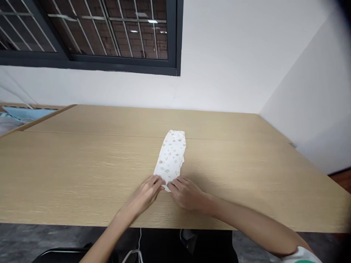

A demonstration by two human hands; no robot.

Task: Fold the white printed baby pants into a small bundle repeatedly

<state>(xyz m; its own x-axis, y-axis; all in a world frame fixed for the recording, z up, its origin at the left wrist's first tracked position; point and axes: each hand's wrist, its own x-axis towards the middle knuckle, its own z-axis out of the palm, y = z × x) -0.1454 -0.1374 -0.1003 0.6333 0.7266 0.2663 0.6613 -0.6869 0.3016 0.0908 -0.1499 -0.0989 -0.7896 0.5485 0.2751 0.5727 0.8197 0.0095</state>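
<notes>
A white cloth (171, 153) with a small scattered print lies on the wooden table, folded into a long narrow strip pointing away from me. A small flap of it sticks out along its right edge. My left hand (149, 190) grips the near left corner with bent fingers. On the near right corner, the fingers of my right hand (186, 193) are curled and pressed onto the fabric. Between the two hands a small tip of the cloth shows. My fingers partly hide the near end.
The pale wooden table (82, 175) has a seam running across it. Behind stands a white wall (219, 65) with a dark-framed barred window (123, 65). Blue fabric (30, 114) lies beyond the left edge. A white cable (140, 241) hangs below the front edge, near a black chair (63, 255).
</notes>
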